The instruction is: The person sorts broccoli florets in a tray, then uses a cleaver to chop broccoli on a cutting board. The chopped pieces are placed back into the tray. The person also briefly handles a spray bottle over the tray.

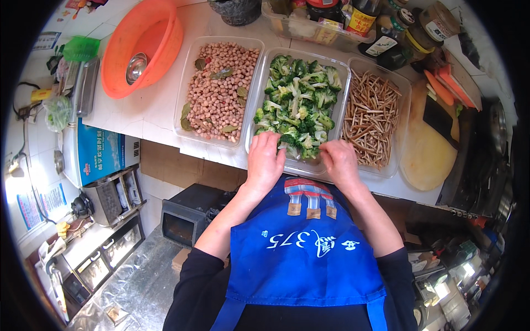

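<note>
Broccoli florets point(299, 99) fill a clear plastic tray point(345, 68) on the counter in front of me. At the tray's near left corner is my left hand point(265, 159), its fingers curled over the rim beside the florets. My right hand point(340, 162) bends at the near right corner, thumb and fingertips close together. Whether either hand grips the rim or a floret cannot be told. Peanuts with bay leaves point(223, 89) lie in a clear container on the left. On the right, another holds thin brown strips point(370, 116).
An orange plastic basin point(165, 49) with a metal bowl point(136, 68) stands back left. Behind the trays are a stone mortar point(236, 11) and a bin of bottles point(285, 29). A black-bladed cleaver point(438, 118) rests on a round cutting board point(426, 159) at right.
</note>
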`<move>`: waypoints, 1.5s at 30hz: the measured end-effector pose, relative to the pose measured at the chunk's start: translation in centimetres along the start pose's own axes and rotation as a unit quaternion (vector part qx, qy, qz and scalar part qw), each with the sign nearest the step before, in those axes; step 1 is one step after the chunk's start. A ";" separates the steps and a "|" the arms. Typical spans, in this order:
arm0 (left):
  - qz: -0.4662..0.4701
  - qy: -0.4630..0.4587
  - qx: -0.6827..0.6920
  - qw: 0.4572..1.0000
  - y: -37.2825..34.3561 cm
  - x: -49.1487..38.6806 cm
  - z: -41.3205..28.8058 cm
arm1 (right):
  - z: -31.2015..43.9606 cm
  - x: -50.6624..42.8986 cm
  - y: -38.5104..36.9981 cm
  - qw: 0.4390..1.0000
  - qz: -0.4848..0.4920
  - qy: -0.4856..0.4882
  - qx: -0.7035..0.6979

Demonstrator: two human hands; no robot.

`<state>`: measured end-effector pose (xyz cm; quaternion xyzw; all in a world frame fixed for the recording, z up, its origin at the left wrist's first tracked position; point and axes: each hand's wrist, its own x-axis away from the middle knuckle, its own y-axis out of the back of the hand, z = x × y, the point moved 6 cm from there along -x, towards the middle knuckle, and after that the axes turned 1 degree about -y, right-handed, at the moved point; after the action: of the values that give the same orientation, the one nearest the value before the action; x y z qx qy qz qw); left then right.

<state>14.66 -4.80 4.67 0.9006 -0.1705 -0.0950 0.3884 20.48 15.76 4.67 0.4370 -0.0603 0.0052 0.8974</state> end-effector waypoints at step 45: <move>-0.019 -0.092 -0.115 0.989 -1.5 -3.5 2.4 | 2.0 -4.7 -3.8 0.998 0.055 0.022 -0.033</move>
<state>11.06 -4.17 2.07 0.8403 -0.1759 -0.2040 0.4705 15.85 12.02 2.37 0.4033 -0.0646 0.0625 0.9107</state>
